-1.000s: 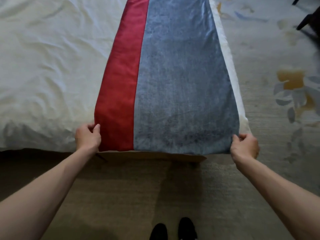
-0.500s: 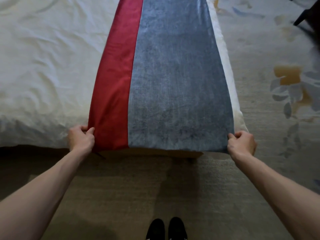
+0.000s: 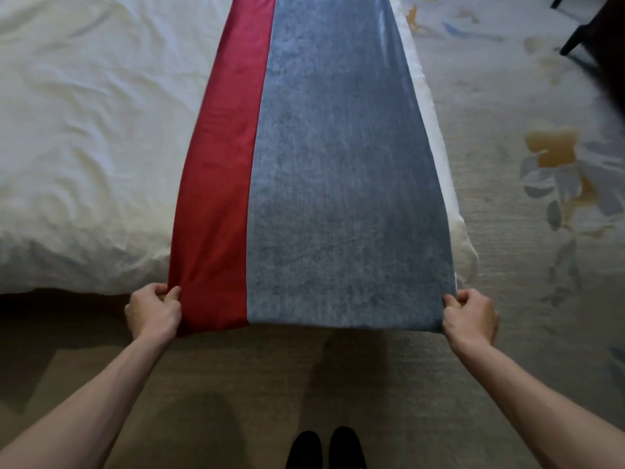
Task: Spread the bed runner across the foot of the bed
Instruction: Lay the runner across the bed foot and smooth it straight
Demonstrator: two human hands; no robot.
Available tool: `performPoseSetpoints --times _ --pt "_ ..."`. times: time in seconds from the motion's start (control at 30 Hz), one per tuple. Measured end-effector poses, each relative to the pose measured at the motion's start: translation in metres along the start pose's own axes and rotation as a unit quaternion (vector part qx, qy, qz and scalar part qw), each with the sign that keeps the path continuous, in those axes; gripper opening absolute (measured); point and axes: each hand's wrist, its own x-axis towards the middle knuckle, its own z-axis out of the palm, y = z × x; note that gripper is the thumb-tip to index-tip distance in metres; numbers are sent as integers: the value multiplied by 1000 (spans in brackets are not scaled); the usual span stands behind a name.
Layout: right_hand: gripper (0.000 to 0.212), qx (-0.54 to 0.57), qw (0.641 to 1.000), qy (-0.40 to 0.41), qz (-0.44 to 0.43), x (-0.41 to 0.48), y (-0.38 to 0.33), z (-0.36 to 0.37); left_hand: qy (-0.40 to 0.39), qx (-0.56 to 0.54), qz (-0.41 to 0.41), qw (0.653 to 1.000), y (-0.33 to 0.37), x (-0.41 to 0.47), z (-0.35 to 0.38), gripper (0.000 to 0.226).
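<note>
Clearly each corner of the bed runner (image 3: 338, 184) is pinched, left hand (image 3: 152, 311) and right hand (image 3: 470, 316) closed on it, pulling it taut and square over the bed (image 3: 84, 147).

The bed runner (image 3: 324, 157) runs off the top edge, its far end unseen. The bed (image 3: 84, 130) is cut off at left and top. Dark furniture legs (image 3: 575, 35) are cropped at the upper right.

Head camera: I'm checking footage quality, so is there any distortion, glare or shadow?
Head view: wide-angle stretch makes the bed runner taper away; a faint sheen near its far right edge; dim shadow under the bed edge; both hands, left and right, are fairly sharp.
</note>
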Motion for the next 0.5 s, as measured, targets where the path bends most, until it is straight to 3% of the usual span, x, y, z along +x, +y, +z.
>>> performPoseSetpoints --times 0.27,0.5 --pt "16 -8 1000 -1 13 -23 35 14 -29 0 -28 999 -28 -22 7 27" --pt "16 14 998 -43 50 -13 23 19 -56 -36 -67 995 -18 -18 12 27"
